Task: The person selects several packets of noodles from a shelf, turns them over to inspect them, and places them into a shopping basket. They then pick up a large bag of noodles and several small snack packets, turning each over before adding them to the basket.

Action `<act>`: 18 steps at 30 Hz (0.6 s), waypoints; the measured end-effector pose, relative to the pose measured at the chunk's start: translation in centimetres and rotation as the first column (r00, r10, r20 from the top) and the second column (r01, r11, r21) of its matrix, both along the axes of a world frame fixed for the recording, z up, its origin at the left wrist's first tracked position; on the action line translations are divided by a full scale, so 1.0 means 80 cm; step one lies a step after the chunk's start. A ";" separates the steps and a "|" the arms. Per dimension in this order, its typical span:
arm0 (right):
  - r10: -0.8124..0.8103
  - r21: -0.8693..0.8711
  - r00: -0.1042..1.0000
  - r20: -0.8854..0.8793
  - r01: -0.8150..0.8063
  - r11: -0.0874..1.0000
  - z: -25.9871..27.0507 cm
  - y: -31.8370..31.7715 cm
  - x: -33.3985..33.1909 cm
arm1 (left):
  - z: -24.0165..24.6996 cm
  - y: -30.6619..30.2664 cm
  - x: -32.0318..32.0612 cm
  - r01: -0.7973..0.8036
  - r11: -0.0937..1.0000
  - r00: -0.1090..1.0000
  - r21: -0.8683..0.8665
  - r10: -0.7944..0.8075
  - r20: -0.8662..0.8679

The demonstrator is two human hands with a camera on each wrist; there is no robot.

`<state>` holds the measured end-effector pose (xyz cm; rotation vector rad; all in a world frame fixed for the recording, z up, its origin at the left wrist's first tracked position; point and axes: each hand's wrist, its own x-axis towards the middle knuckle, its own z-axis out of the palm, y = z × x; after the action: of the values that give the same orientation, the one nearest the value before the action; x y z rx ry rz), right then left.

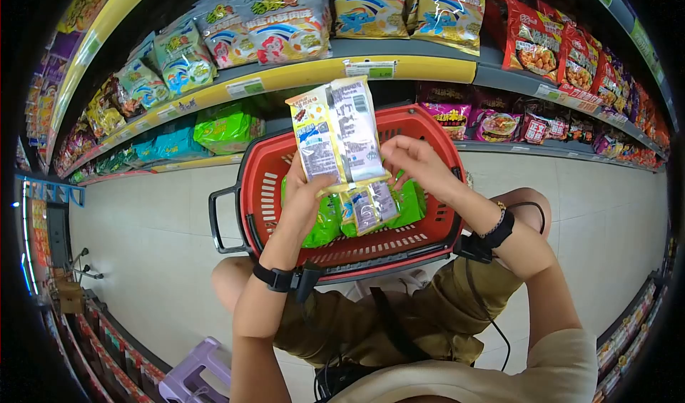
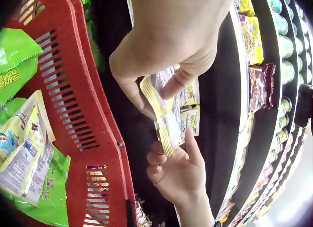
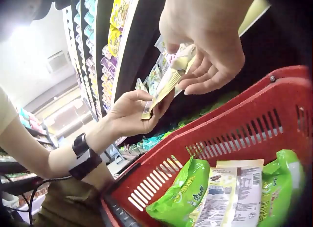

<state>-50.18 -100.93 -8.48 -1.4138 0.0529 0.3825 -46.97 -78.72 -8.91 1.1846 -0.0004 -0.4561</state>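
Note:
My left hand (image 1: pixel 305 192) grips a yellow-and-white snack packet (image 1: pixel 342 132) by its lower left part, thumb on the printed back with its barcode. In the left wrist view the left hand's (image 2: pixel 166 46) thumb and fingers pinch the packet's edge. My right hand (image 1: pixel 421 166) is at the packet's right edge, fingers loosely bent; in the right wrist view they overlap its crimped end (image 3: pixel 168 85). Beneath both hands stands a red shopping basket (image 1: pixel 437 221). In it a similar packet (image 1: pixel 376 209) lies over bright green bags (image 1: pixel 321 225).
Ahead, a shelf with a yellow edge (image 1: pixel 421 71) bears snack bags (image 1: pixel 285 28) and red noodle packs (image 1: pixel 535 39). Below are green packs (image 1: pixel 228 127) and purple packs (image 1: pixel 496 126). The basket's black handle (image 1: pixel 221 221) sticks out left. A lilac stool (image 1: pixel 196 374) stands behind left.

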 end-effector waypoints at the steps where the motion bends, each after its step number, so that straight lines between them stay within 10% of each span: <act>1: 0.000 -0.078 1.000 0.022 0.001 0.997 0.000 0.000 -0.003 | -0.001 -0.004 -0.002 0.005 1.000 1.000 0.000 -0.005 -0.001; 18: -0.034 -0.195 0.952 0.303 0.097 0.976 -0.023 -0.004 -0.024 | 0.003 -0.002 -0.014 0.007 1.000 0.997 -0.025 -0.005 0.075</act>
<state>-52.12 -101.21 -10.34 -1.6601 -0.1094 0.1063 -48.06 -78.85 -8.65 1.1765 -0.0738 -0.4154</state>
